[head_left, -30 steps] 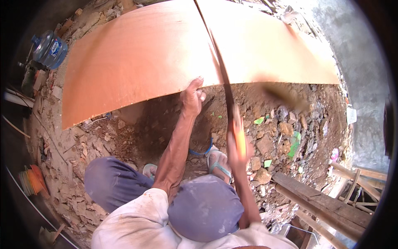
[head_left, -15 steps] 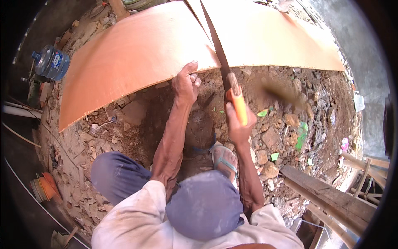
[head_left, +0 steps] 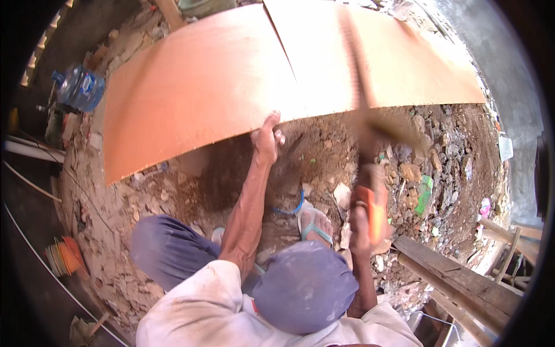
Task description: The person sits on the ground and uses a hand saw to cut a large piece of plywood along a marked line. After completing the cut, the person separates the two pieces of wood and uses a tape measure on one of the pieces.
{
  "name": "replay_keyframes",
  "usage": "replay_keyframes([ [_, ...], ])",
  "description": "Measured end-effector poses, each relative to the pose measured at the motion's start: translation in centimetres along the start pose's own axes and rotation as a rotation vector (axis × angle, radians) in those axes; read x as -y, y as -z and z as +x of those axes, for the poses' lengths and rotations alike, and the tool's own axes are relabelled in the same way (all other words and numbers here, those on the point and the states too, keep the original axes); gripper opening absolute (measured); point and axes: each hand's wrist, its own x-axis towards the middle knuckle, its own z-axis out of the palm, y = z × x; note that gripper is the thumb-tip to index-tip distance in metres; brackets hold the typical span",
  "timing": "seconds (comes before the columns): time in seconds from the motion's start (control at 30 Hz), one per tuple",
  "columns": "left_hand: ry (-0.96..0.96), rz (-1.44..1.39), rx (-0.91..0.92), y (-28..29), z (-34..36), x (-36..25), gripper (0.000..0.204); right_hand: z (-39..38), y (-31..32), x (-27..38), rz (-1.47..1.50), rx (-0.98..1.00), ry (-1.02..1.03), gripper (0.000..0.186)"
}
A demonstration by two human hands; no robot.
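Observation:
A large thin orange sheet, seemingly board, lies raised over the rubble in front of me. A dark slit runs through it from the far side toward the near edge; glare hides its near end. My left hand is closed on the near edge, thumb on top and fingers curled below, just left of the slit's line. My right hand is wrapped round the orange handle of a handsaw. Its motion-blurred blade points away from me, over the sheet and right of the slit.
Broken stone and soil cover the ground. A blue water jug lies at the left. Wooden beams jut in at the lower right. My sandalled foot stands below the sheet. A brown blur hides some rubble.
My right hand has drawn the saw back toward me and to the right, away from the slit. My left hand keeps hold of the sheet's edge. The whole view has shifted slightly.

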Motion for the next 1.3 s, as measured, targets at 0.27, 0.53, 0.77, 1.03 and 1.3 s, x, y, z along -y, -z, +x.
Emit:
replay_keyframes([
  [0.27,0.186,-0.088,-0.234,4.9,-0.5,1.2,0.111,-3.8,9.5,-12.2,-0.704,-0.182,0.122,0.02],
  [0.53,-0.192,-0.404,-0.795,22.2,3.6,-2.4,0.074,-0.1,7.3,-12.0,-0.938,0.305,0.051,0.082],
  [0.77,-0.21,-0.448,-0.613,23.4,4.3,-8.3,0.062,21.2,-9.9,-12.7,-0.624,0.317,0.408,0.059],
  [1.03,-0.643,-0.033,-0.487,17.2,-4.0,-15.5,0.052,26.5,-15.8,-16.3,-0.874,0.299,0.484,0.065],
  [1.3,-1.188,0.747,-0.642,-5.2,-11.1,-17.2,0.036,25.8,-17.2,-19.5,-0.932,0.252,0.517,0.064],
])
